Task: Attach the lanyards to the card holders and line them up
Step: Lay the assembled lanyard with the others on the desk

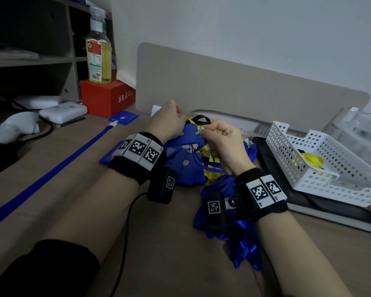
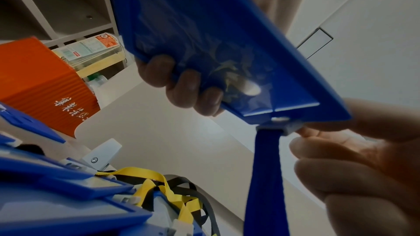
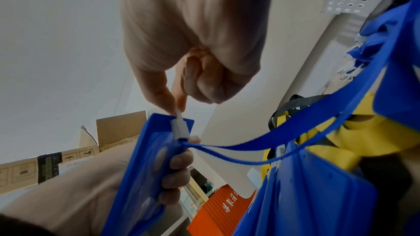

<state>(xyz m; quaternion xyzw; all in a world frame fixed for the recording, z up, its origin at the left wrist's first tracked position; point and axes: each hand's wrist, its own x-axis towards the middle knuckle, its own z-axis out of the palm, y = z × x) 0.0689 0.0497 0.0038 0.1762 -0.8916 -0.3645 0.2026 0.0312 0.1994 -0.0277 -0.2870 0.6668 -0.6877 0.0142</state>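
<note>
My left hand (image 1: 167, 120) holds a blue card holder (image 2: 218, 46) up in the air, with my fingers (image 2: 184, 87) curled round its edge. My right hand (image 1: 223, 144) pinches the small white clip (image 3: 179, 128) at the top edge of that holder, thumb and first finger tight on it. A blue lanyard (image 3: 261, 141) hangs from the clip and runs down to the pile. Right under my hands is a heap of blue card holders (image 1: 186, 166) mixed with yellow and blue straps; I cannot count them. To my left, one finished holder (image 1: 123, 117) lies flat with its blue strap (image 1: 51, 170) stretched straight along the desk (image 1: 169, 264). There is bare desk between that strap and the heap. One white basket (image 1: 321, 159) sits on my right.
</note>
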